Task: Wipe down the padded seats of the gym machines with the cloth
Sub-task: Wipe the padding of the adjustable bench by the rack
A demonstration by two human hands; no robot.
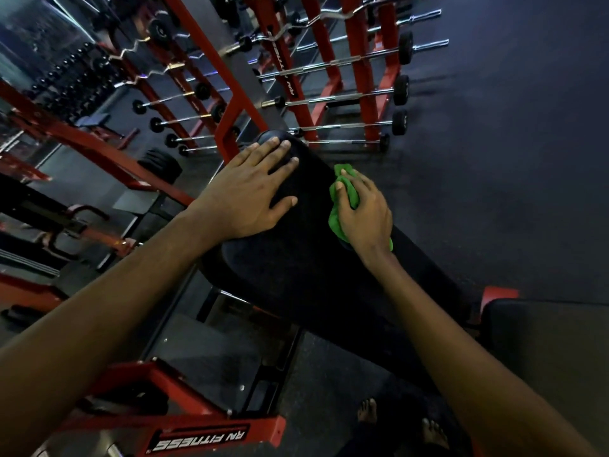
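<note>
A long black padded bench pad (296, 258) runs from the centre toward the lower right on a red frame. My left hand (250, 189) lies flat on its far end, fingers spread, holding nothing. My right hand (362, 212) presses a bunched green cloth (339, 219) against the pad's right edge; the fingers close over the cloth. A second black padded seat (543, 334) shows at the right edge, just past the pad's near end.
Red barbell racks (356, 70) with chrome bars stand behind the bench. A red machine frame (211, 437) with a lettered label sits below left. Weight plates (161, 163) lie on the floor at left. Dark rubber floor (510, 143) stretches to the right. Bare feet (395, 420) show below.
</note>
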